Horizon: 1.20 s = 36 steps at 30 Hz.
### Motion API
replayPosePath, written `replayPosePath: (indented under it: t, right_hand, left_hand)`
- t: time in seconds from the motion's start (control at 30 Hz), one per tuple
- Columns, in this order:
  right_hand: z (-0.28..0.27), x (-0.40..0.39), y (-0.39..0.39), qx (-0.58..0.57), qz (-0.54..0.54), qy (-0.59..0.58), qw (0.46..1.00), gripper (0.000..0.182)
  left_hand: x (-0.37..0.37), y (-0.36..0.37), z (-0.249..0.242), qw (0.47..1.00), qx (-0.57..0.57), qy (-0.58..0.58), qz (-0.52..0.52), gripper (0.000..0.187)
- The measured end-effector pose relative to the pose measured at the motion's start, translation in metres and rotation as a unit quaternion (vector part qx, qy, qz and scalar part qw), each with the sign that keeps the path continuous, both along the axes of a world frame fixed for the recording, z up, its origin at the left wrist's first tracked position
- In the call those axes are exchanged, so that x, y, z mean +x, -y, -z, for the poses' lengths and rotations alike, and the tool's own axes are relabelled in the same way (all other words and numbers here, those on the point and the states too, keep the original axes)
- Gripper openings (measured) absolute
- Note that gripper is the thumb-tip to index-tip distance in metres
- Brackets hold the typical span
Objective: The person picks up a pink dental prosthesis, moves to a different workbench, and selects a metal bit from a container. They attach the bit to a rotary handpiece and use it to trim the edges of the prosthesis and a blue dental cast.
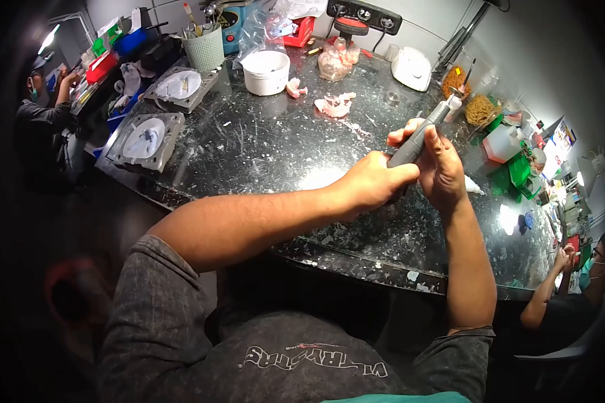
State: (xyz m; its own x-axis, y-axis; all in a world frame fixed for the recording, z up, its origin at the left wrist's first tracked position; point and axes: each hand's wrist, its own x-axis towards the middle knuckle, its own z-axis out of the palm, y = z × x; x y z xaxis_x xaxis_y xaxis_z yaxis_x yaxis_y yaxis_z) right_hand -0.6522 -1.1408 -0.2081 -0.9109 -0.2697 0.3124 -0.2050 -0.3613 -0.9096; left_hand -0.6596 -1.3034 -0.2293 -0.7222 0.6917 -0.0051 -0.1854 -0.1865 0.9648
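Observation:
A dark grey rotary handpiece (413, 144) slants up and to the right above the bench, with a thin bur at its far tip. My left hand (373, 181) is wrapped around its lower end, the thumb lying along the body. Around the middle of the handpiece curls my right hand (445, 168), its thumb raised against the side and its fingers behind. Both hands are closed on this one tool. Beyond them on the bench lie a pink-and-white dental piece (335, 105) and a smaller pink one (296, 88).
The dark bench (249, 148) is speckled with white. At left sit two metal flasks (171, 151) holding white plaster. A white tub (265, 74), a brush cup (204, 52) and a glass burner (339, 64) stand behind. Other people work at both sides.

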Motion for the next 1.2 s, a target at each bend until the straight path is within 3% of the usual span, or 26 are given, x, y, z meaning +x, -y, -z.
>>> replayPosePath:
  t: [0.13,0.33,0.4,0.53,0.7,0.9,0.97,1.0,1.1,1.2]
  right_hand:
    - [-0.005,0.004,0.004,0.020,0.014,-0.002,1.000,0.038]
    - [-0.005,0.006,0.010,0.072,0.067,-0.046,0.994,0.037]
    - [-0.010,0.011,0.016,0.116,0.120,-0.065,0.984,0.037]
    - [-0.003,0.010,0.022,0.087,0.190,-0.047,0.977,0.034]
    - [-0.019,0.003,0.009,-0.043,0.179,-0.026,0.983,0.043]
    - [-0.014,-0.017,-0.051,-0.097,0.287,0.002,0.953,0.027]
    - [-0.007,-0.023,-0.072,0.047,0.358,-0.030,0.932,0.025]
    - [-0.003,-0.026,-0.073,0.175,0.367,-0.088,0.909,0.014]
    - [0.002,-0.031,-0.054,0.401,0.346,-0.030,0.848,0.014]
    - [0.017,-0.052,-0.031,0.497,0.333,-0.129,0.791,0.020]
  left_hand:
    - [0.007,0.000,-0.009,0.993,-0.079,-0.062,-0.066,0.028]
    - [0.010,0.002,-0.011,0.978,-0.093,-0.136,-0.128,0.027]
    - [0.009,0.003,-0.008,0.972,-0.106,-0.157,-0.137,0.027]
    - [0.000,0.001,-0.002,0.943,-0.130,-0.245,-0.184,0.027]
    - [0.002,-0.001,0.001,0.962,-0.129,-0.201,-0.131,0.025]
    - [0.007,0.007,-0.007,0.978,-0.151,-0.119,-0.073,0.024]
    - [0.005,0.005,-0.001,0.981,-0.132,-0.123,-0.075,0.024]
    - [0.008,0.004,-0.001,0.980,-0.120,-0.132,-0.082,0.024]
    - [0.011,0.000,0.005,0.963,-0.068,-0.242,-0.098,0.024]
    - [0.022,0.003,0.004,0.962,-0.008,-0.262,-0.076,0.024]
